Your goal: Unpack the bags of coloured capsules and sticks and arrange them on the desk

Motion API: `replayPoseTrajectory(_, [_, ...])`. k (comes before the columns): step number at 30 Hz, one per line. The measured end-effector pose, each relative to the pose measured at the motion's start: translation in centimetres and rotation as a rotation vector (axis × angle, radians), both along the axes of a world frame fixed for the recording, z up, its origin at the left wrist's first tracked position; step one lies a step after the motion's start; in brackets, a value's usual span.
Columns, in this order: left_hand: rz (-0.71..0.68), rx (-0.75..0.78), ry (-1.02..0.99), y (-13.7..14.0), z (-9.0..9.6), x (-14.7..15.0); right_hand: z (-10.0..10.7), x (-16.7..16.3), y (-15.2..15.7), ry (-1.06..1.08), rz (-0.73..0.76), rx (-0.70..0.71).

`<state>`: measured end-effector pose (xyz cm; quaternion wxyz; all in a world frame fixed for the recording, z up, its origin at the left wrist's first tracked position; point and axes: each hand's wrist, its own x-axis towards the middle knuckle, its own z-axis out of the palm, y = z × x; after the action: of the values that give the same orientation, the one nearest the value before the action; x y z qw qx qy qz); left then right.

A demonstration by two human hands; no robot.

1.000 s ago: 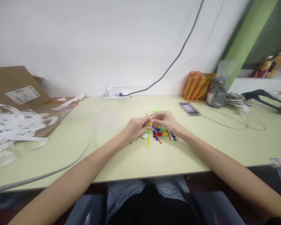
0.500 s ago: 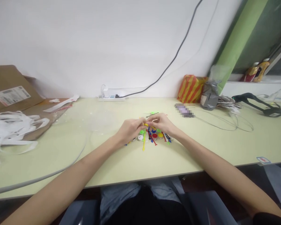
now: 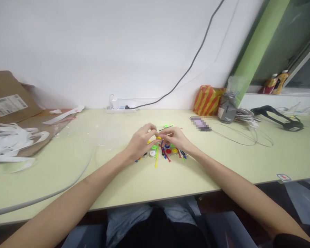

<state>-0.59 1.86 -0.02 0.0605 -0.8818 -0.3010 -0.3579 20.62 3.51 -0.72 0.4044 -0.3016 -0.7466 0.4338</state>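
Over the middle of the table, my left hand point(image 3: 142, 139) and my right hand point(image 3: 178, 139) meet fingertip to fingertip at a small round yellow plastic piece point(image 3: 158, 138). The right thumb and fingers pinch it, while the left thumb and curled fingers close round its left side. Beneath them lie small round discs: a red disc point(image 3: 168, 151), a yellow disc point(image 3: 175, 151), a white disc point(image 3: 152, 153) and a green disc point(image 3: 154, 147). Thin coloured arrow-shaped pieces, among them a yellow arrow point(image 3: 156, 162), spread between these. My hands hide part of the cluster.
Behind my hands lies a green disc point(image 3: 166, 126) with a dark arrow. A power strip point(image 3: 121, 110) stands by the wall. Cardboard point(image 3: 5, 93) and white strips point(image 3: 10, 141) lie left; a striped bag point(image 3: 206, 100), a blurred phone point(image 3: 200, 123) and cables are right.
My left hand's fingers have lifted and spread a little from the right fingertips, leaving the yellow piece more visible. The whole view has shifted slightly.
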Motion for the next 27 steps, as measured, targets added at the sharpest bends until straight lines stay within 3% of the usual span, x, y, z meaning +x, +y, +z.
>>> replayPoseTrajectory(10, [0.002,-0.096,0.011,0.3,-0.1,-0.1,-0.4,-0.3,0.1,-0.133,-0.068,0.237])
replayPoseTrajectory(17, [0.023,-0.145,-0.006,0.0,-0.1,0.0,0.0,-0.4,0.0,-0.003,-0.087,0.161])
replayPoseTrajectory(27, [0.006,-0.172,0.008,0.0,-0.1,-0.1,0.6,-0.5,-1.2,-0.134,-0.163,0.357])
